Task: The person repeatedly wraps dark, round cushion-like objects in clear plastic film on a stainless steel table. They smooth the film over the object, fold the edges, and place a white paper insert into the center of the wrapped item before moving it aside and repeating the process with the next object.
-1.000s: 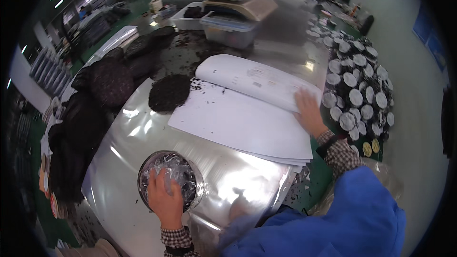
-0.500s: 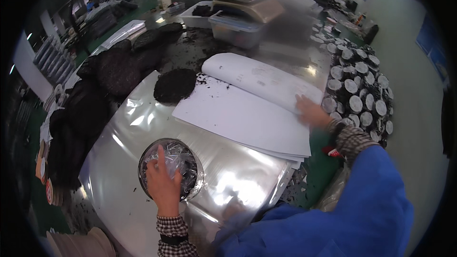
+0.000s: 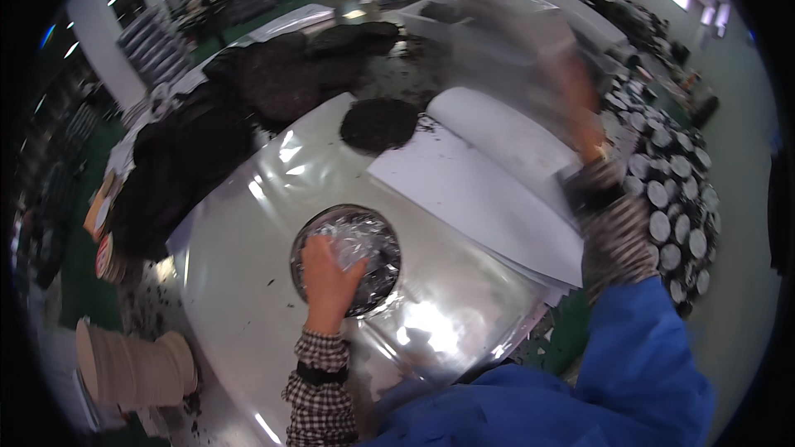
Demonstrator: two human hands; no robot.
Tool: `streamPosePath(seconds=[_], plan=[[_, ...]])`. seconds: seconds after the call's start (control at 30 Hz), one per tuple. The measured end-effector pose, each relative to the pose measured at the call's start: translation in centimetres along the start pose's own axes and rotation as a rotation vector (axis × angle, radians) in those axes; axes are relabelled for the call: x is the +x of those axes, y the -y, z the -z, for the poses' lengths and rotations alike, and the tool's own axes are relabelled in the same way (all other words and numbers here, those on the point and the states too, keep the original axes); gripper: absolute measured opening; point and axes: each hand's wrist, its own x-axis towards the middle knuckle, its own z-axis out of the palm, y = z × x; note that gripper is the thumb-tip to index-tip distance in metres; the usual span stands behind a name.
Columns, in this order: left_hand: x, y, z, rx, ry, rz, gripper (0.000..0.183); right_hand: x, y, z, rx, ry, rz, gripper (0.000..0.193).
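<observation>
My left hand (image 3: 328,281) reaches into a round dark-rimmed dish (image 3: 396,261). Its fingers and thumb are bent around crumpled clear plastic film (image 3: 352,240), with dark matter showing beneath. My right hand (image 3: 581,103) is stretched far forward on the right, smeared by motion, beyond a stack of white paper sheets (image 3: 489,203). The top sheets are curled back into a roll (image 3: 505,128), touched by neither hand. A flat round black cake of shreds (image 3: 378,125) lies by the paper's left corner, with crumbs on the sheet.
Shiny clear plastic sheeting (image 3: 248,281) covers the table. Large black heaps (image 3: 281,74) line its far left. A pale spool (image 3: 137,364) stands at the near left. Many white-topped dark rolls (image 3: 671,215) are stacked at the right. A plastic bin (image 3: 426,16) is at the back.
My right hand has left the rolled paper and swung forward, away from me. My left index finger, outstretched before, is now bent into the film. The view has shifted.
</observation>
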Motion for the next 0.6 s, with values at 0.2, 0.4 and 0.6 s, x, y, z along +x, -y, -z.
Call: streamPosePath(seconds=[0.2, 0.4, 0.6], plan=[[0.2, 2.1, -0.8, -0.4, -0.099, -0.071, 0.052, -1.9, 31.2, -11.8, 0.645, 0.748, 0.269, 0.054], [-2.8, 4.3, 4.9, -1.184, -0.16, 0.197, 0.083, 0.1, 34.3, -12.3, 0.697, 0.711, 0.218, 0.06], [-1.6, 2.2, 2.3, -0.204, -0.075, 0.223, 0.075, -0.5, 33.9, -14.6, 0.989, 0.659, -0.11, 0.07]])
